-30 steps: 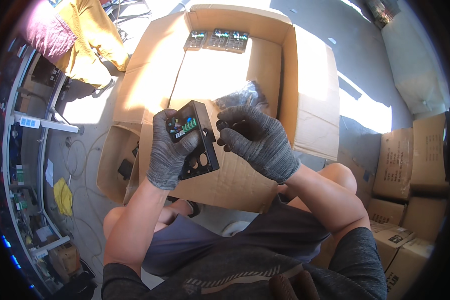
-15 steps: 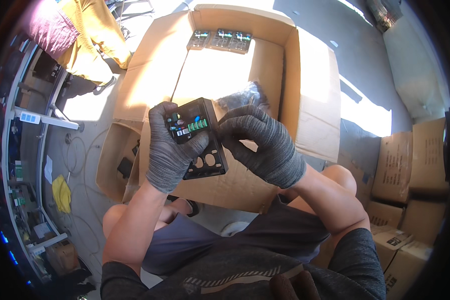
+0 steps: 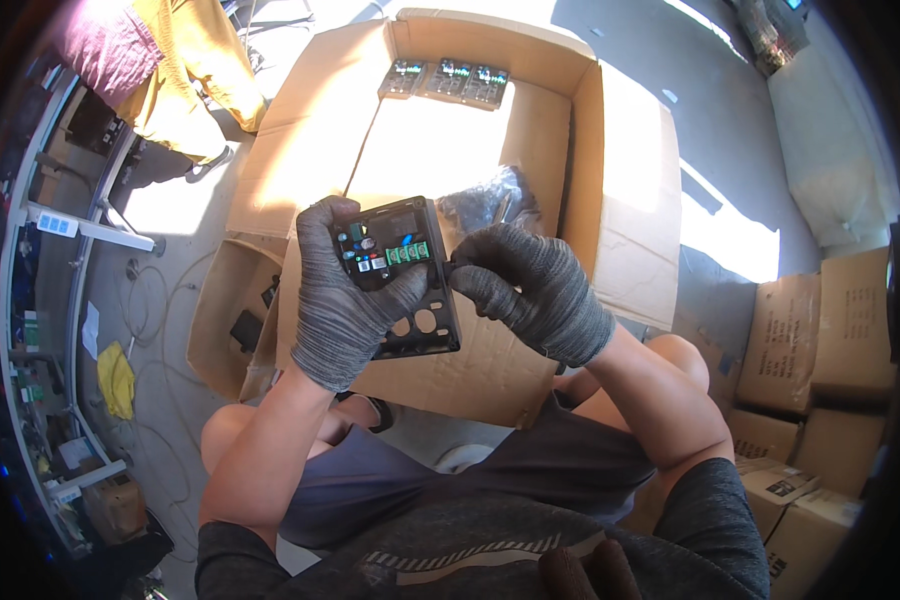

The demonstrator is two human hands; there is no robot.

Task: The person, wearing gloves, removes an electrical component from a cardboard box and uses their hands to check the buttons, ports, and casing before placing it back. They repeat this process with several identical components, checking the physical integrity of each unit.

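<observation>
My left hand point(image 3: 342, 290), in a grey knit glove, grips a black plastic housing point(image 3: 438, 312) by its left side, thumb laid across the front. Inside the housing sits a circuit board point(image 3: 375, 240) with a green terminal block point(image 3: 407, 253) and small blue and white components. Two round openings show in its lower part. My right hand point(image 3: 540, 290), gloved alike, is closed in a pinch at the housing's right edge. Whatever is between those fingertips is too small or hidden to name. Just beyond the right hand lies a crumpled clear plastic bag point(image 3: 475, 205) with dark contents.
Before me stands a large open cardboard box point(image 3: 586, 150), with several similar units point(image 3: 455, 80) at its far end. A smaller carton point(image 3: 215, 325) is at left, beside a metal rack point(image 3: 90, 235). Stacked cartons point(image 3: 780, 340) stand at right. Another person's yellow trousers point(image 3: 175, 120) show far left.
My right fingers have closed together and come against the housing's right edge. The housing has shifted slightly right in my left hand's grip.
</observation>
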